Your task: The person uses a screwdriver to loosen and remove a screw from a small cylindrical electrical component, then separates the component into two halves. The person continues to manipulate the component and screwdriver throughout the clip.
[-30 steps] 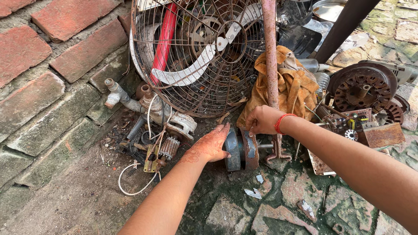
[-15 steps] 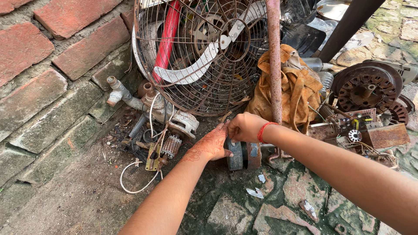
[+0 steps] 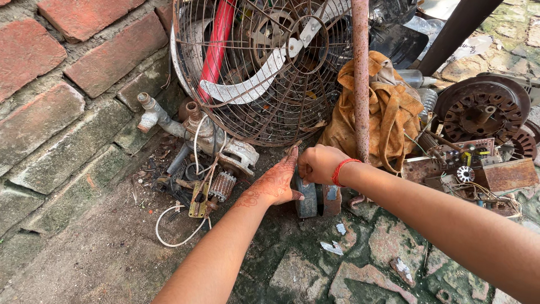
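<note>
I see a pair of grey metal discs standing on edge on the stone paving, just in front of the rusty pole; their flat faces turn left and right, so their axis runs sideways across my view. My right hand is curled over their top edge, fingers pressed together on it; whether it truly pinches the metal I cannot tell. My left hand lies open against the left face of the discs, fingers straight and together, thumb tucked below.

Behind the pole hangs a crumpled tan cloth; left of the pole a rusted wire fan guard leans upright, with a red bar and a pale blade behind its mesh. Further left of the pole, below the guard, lie a grey pipe fitting, a small wound armature and a white wire loop. Right of the pole sit a dark motor rotor and a rusty circuit plate. The brick wall closes the far left; the ground is mossy and littered with scraps.
</note>
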